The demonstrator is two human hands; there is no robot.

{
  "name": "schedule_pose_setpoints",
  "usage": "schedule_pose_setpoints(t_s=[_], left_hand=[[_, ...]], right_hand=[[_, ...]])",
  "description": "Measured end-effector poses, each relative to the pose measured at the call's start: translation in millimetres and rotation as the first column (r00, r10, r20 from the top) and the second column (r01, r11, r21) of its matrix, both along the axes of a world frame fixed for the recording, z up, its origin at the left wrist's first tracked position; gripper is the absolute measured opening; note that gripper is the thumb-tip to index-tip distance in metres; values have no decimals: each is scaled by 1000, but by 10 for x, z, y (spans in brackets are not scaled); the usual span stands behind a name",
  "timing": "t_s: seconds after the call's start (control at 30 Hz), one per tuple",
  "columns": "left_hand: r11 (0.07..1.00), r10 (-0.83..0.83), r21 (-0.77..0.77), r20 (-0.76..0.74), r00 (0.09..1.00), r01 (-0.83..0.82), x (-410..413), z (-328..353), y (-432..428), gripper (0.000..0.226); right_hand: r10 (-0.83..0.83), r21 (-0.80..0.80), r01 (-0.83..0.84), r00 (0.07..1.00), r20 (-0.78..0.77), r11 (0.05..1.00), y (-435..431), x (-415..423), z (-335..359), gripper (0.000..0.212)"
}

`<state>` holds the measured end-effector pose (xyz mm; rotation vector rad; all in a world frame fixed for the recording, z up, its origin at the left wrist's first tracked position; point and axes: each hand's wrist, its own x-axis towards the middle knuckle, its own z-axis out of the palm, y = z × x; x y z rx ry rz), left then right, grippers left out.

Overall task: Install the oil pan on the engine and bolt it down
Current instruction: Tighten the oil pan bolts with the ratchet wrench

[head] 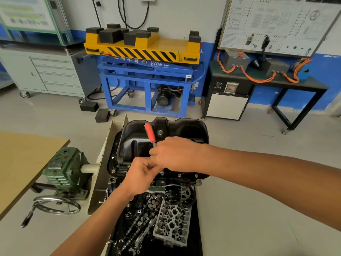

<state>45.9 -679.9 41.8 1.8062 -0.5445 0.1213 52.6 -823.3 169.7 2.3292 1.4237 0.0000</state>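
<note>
- Tabletop of pale wood fills the left edge; beside it we see a green gearbox and handwheel.
- At centre, the black oil pan sits atop the engine.
- Our left hand pinches the shaft of the red-handled tool, and our right hand closes over it.
- Grey floor spreads right; a blue lift cart stands behind.

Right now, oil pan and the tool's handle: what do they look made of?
Oil pan: looks like pressed sheet metal, glossy black paint; it shows rounded stamped contours and light reflections. Tool handle: probably red plastic or rubber, matte, on a bright metal shaft. Both hands grip the shaft.
</note>
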Motion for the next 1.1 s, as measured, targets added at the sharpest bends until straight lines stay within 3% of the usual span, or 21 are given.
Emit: schedule_pose_setpoints(t_s=[0.13,0.3,0.4,0.5,0.6,0.73,0.9,1.1], left_hand=[[999,-31,-11,-23,999,30,-21,36,12,45],[997,15,-71,-10,1000,-15,-26,-51,-52,13],[994,85,-68,21,996,-83,13,-114,-120,21],[990,123,-68,30,992,-120,26,-163,-180,42],[986,163,-45,39,986,-161,50,-180,-200,52],[996,91,3,102,991,-92,61,-140,-154,33],[999,45,18,101,994,-47,69,-76,-125,32],[999,17,39,122,992,-22,58,12,-91,56]], right_hand=[[25,-6,-25,999,-30,1000,-69,29,20,23],[-130,-12,131,990,56,991,-58,-20,27,9],[-387,155,399,916,-104,904,-87,-19,-34,42],[-543,282,598,801,-252,751,-97,-32,-126,48],[-583,305,671,740,-335,676,-90,-15,-133,48],[-536,267,626,772,-341,732,-57,-4,-24,40],[-439,172,475,873,-211,863,-17,-51,68,42],[-330,81,342,935,-128,936,59,-60,70,38]])
